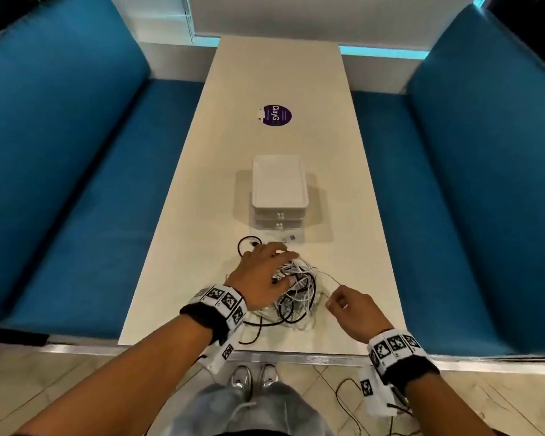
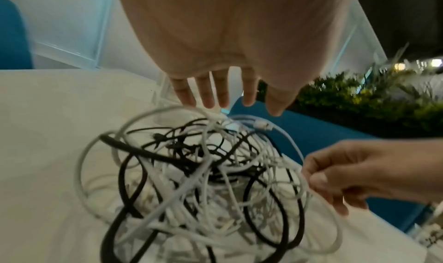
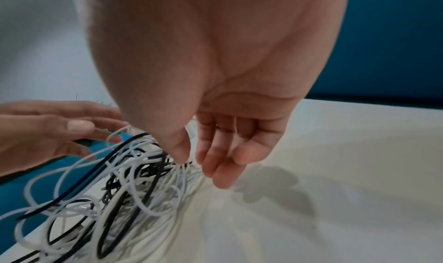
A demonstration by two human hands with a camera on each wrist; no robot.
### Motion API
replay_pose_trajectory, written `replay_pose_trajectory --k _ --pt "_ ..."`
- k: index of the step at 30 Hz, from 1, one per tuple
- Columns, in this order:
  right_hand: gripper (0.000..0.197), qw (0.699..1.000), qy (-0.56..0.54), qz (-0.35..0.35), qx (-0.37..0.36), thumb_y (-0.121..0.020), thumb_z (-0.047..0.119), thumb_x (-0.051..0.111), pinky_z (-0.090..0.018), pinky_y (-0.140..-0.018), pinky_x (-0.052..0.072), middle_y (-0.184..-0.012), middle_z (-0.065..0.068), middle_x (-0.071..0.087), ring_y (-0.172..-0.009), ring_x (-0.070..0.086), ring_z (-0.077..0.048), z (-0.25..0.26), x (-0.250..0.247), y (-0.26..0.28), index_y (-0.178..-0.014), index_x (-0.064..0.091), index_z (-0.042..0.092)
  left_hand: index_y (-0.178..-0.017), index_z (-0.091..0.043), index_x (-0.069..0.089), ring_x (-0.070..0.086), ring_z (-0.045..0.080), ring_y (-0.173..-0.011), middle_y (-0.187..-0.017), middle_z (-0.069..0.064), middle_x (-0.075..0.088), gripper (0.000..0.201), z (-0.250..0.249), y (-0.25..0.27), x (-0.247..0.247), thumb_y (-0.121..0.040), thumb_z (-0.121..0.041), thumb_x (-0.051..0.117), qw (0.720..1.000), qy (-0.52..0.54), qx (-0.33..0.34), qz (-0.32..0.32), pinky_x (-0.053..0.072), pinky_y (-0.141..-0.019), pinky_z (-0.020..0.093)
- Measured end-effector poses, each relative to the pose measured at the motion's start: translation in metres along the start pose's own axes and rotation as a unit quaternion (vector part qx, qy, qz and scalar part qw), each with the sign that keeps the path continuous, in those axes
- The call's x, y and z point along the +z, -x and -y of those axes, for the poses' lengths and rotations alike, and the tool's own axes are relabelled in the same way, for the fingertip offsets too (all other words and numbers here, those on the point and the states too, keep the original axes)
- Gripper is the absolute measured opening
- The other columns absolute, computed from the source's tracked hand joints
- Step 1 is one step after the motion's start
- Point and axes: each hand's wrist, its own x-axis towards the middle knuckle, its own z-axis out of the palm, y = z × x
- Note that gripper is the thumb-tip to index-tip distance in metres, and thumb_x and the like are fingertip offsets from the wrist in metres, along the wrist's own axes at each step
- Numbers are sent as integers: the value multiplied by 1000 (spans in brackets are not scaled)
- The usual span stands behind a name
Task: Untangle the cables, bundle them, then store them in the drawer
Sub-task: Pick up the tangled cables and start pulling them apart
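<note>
Right now your left hand (image 1: 262, 272) lies flat, fingers straight, on the tangled cables (image 1: 293, 292), while your right hand (image 1: 353, 309) beside them pinches one white strand (image 1: 326, 278). Pull hard and knots may tighten — or the pile slides off the table's near edge.

A long cream laminate table (image 1: 202, 171) runs between two blue upholstered booth benches (image 1: 76, 171) — a round purple sticker (image 1: 277, 115) sits on it. Beyond stands a white wall panel (image 1: 328, 14), edged by cyan strip light (image 1: 384, 52). Beige tiled floor (image 1: 76, 382) lies below.
</note>
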Motion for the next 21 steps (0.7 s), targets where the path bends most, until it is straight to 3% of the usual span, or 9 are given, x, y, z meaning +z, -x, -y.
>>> replay_pose_trajectory --k 4,8,10,12,15,18,21 --pt "13 1000 9 20 -15 -93 38 57 -28 -78 49 -92 8 66 -88 60 -12 3 -5 -7 -97 61 26 -144 -44 37 29 20 -139 -153 -8 32 49 8 -2 16 -97 -44 49 992 -86 15 86 29 -107 45" --pt "13 997 -48 -2 -60 -88 40 63 -20 -67 46 -79 9 67 -76 62 -5 24 -18 -7 -84 64 28 -138 -34 50 40 21 -131 -144 -5 43 42 20 -3 18 -96 -29 56 996 -68 -1 55 34 -102 42" --pt "22 994 -65 -47 -76 -86 43 64 -23 -61 46 -66 7 64 -64 59 -5 37 -25 -9 -72 61 26 -130 -30 56 47 23 -122 -135 -2 48 37 19 -4 19 -94 -24 60 997 -73 -1 36 36 -97 38" --pt "22 988 -83 -103 -83 -87 39 64 -27 -61 46 -62 4 61 -61 56 -9 48 -30 -15 -72 56 24 -119 -27 63 51 25 -111 -124 1 52 35 19 -4 21 -87 -15 64 997 -70 -1 11 37 -87 34" --pt "9 986 -74 -109 -98 -91 32 59 -30 -70 48 -79 7 62 -71 58 -12 53 -27 -35 -89 55 23 -107 -25 66 51 26 -101 -110 1 54 37 20 -6 24 -77 -4 64 996 -83 -6 -11 29 -77 32" --pt "26 992 6 -27 -125 -92 30 59 -35 -84 49 -102 4 60 -86 60 -16 49 -16 -52 -117 55 24 -97 -24 68 51 25 -93 -98 0 53 31 19 -7 29 -75 -3 67 997 -76 -11 -28 25 -72 31" --pt "28 985 28 -6 -169 -92 29 59 -35 -89 47 -107 1 59 -94 59 -17 55 -10 -60 -120 58 23 -90 -21 70 56 28 -84 -91 1 55 31 21 -6 31 -68 2 68 998 -29 -12 -49 35 -67 31"
